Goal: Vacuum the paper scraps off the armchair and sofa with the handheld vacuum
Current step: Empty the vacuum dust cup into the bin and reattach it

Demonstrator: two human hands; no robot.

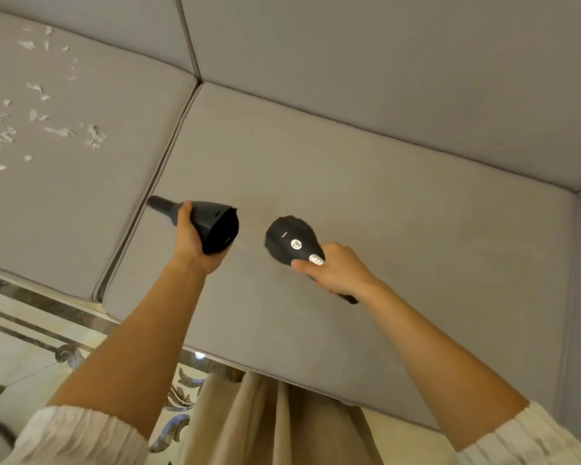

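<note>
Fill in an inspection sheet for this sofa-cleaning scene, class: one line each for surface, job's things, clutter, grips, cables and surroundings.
Surface: grey sofa; right seat cushion bare under the hands, left seat cushion littered.
Job's things: handheld vacuum in two separate pieces, nozzle section and motor body, held apart above the right cushion; paper scraps scattered on the left cushion.
Clutter: nothing seen beyond the scraps.
Grips: left hand holds the nozzle section; right hand holds the motor body by its handle, thumb beside the silver button.
Cables: nothing seen.
Surroundings: patterned glossy floor below the sofa's front edge; beige fabric between the arms.
</note>
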